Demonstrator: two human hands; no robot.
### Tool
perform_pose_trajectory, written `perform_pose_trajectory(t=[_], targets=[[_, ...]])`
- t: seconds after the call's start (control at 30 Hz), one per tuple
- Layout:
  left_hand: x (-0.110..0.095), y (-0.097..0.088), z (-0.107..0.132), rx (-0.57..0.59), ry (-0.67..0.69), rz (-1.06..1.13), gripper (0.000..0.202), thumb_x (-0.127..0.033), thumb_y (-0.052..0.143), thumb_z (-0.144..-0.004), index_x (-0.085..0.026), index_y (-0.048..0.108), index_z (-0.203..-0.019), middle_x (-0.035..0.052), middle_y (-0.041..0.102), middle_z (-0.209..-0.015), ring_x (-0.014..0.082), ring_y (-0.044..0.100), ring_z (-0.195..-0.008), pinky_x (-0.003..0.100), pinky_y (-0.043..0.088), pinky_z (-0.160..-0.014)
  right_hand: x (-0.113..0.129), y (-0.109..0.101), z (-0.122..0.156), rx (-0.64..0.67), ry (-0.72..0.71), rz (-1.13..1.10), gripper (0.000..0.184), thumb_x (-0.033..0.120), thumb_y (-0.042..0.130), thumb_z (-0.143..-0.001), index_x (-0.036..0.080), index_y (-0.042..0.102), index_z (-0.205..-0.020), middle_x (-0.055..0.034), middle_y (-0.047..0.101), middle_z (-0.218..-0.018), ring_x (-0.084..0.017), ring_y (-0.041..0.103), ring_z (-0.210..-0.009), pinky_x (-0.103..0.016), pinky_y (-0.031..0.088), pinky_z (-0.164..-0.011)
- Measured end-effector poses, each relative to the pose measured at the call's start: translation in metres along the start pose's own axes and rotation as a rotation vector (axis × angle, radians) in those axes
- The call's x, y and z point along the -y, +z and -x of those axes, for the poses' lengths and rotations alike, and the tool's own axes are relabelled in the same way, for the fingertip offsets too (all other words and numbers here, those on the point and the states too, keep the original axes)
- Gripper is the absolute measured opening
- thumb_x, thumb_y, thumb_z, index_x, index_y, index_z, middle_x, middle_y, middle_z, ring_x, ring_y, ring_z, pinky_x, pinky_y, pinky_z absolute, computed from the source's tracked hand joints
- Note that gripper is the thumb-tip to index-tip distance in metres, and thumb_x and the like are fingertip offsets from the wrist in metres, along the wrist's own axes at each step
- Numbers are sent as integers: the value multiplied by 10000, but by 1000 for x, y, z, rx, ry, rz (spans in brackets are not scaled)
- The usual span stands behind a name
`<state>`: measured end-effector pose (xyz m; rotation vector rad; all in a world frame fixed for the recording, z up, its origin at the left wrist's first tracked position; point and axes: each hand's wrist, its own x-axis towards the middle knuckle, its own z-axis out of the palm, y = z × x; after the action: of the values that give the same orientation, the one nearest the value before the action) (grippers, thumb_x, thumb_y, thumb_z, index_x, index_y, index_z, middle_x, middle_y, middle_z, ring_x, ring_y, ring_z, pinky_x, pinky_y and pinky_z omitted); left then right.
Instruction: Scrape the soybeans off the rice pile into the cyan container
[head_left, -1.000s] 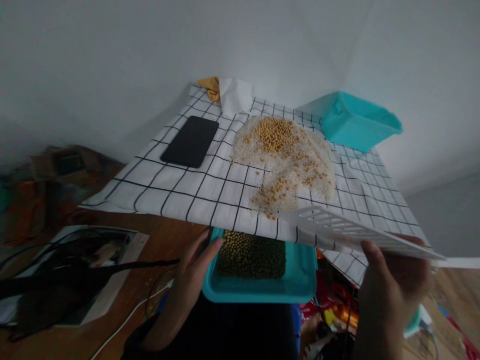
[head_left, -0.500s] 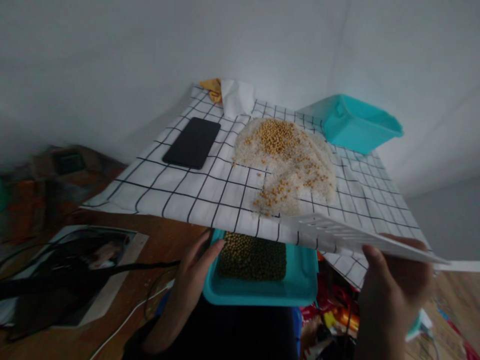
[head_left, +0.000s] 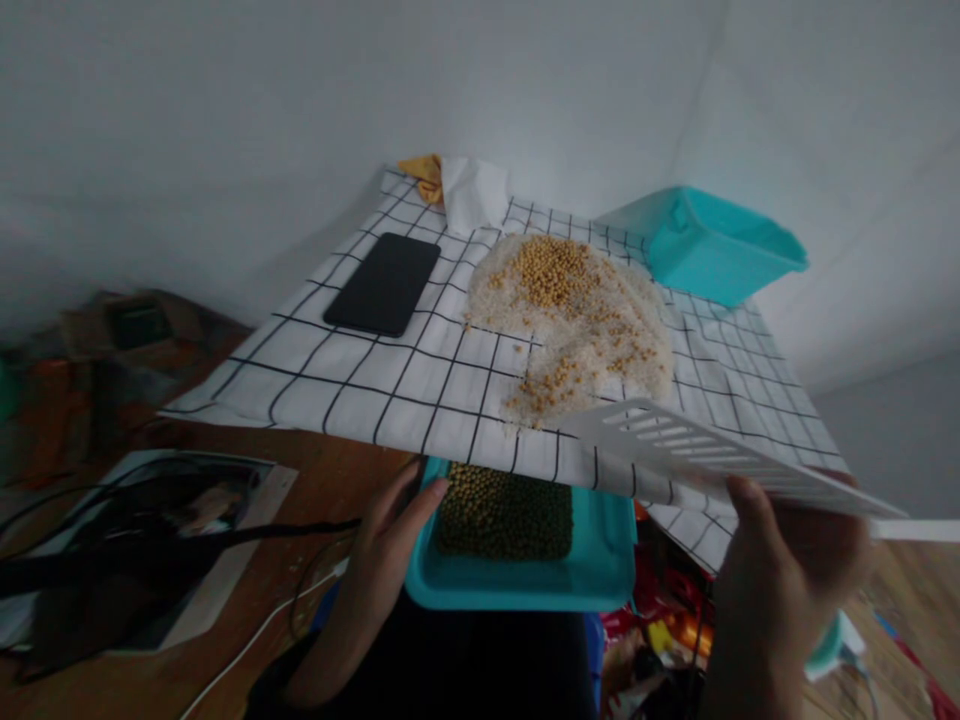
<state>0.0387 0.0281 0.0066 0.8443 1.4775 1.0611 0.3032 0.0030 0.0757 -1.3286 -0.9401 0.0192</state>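
My left hand grips the left rim of a teal plastic bin, its thumb over the edge. Yellow soybeans lie in the bin, which sits below the table's front edge. In my right hand is a thin white slotted plastic board, held tilted at the front right of the table. The board's far left end is close to a spread pile of rice; whether they touch I cannot tell. More soybeans lie on that pile, heaped at the back and scattered toward the front.
A checked cloth covers the table. On it are a black phone, a crumpled white tissue, a yellow cloth-like piece and a second teal bin. A wall stands behind. Cables and a picture board lie lower left.
My right hand has tilted the slotted board a little, so more of its slots show and its top edge is raised. My left hand and the bin have stayed in place.
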Motion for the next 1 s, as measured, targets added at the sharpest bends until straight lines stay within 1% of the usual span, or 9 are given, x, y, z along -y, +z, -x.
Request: perform_pose_trajectory(t=[0.1,0.17,0.27,0.43,0.6,0.73,0.87,1.0], targets=[[1,0,0,-42,-27,-12,425,-488,698,-709,-224,735,-1040,42,752,-1203,273,631,-1223,341,436,-1084,5,3,0,30,3,15,293,328,850,-670,180,624,-783,10,594,-749,-145,561,-693,-272,426,-617],[1,0,0,-50,-21,-15,422,-483,692,-711,-230,735,-1046,38,750,-1209,268,626,-1232,339,434,-1088,6,4,-1,44,-3,14,288,335,847,-670,184,623,-771,12,588,-739,-145,556,-689,-273,425,-618],[0,0,1,-47,-6,-16,413,-485,686,-710,-235,737,-1035,37,757,-1189,270,635,-1219,341,441,-1081,4,2,-2,66,-19,17,284,334,847,-663,188,618,-743,16,589,-715,-144,547,-674,-273,421,-616],[-3,2,2,-75,-34,-35,400,-485,690,-700,-232,740,-1006,52,769,-1144,285,668,-1162,355,483,-1035,-1,-1,-3,83,-54,-35,299,319,859,-643,188,600,-714,12,619,-726,-142,551,-668,-279,419,-628],[-5,3,3,-33,16,-20,363,-460,665,-729,-235,739,-1004,46,774,-1129,270,673,-1154,340,480,-1038,-1,3,-5,57,-71,-47,251,258,853,-660,180,630,-743,28,591,-726,-127,543,-670,-270,400,-638],[-7,3,4,-72,-38,-26,374,-448,687,-714,-232,736,-1016,47,766,-1162,280,654,-1192,356,472,-1054,1,4,-5,77,-37,-2,253,294,842,-673,193,625,-756,33,575,-730,-137,534,-680,-276,397,-640],[-9,3,4,-34,0,-8,354,-441,682,-717,-233,743,-996,42,772,-1147,276,662,-1177,346,471,-1052,2,2,-5,85,-29,40,258,334,829,-686,196,623,-756,34,568,-721,-140,523,-681,-274,396,-637],[-9,3,5,-47,-8,-5,355,-454,691,-720,-237,744,-996,38,768,-1161,275,650,-1193,340,458,-1062,1,3,-6,76,-50,1,281,323,855,-663,181,628,-747,32,552,-714,-131,520,-673,-266,390,-633]])
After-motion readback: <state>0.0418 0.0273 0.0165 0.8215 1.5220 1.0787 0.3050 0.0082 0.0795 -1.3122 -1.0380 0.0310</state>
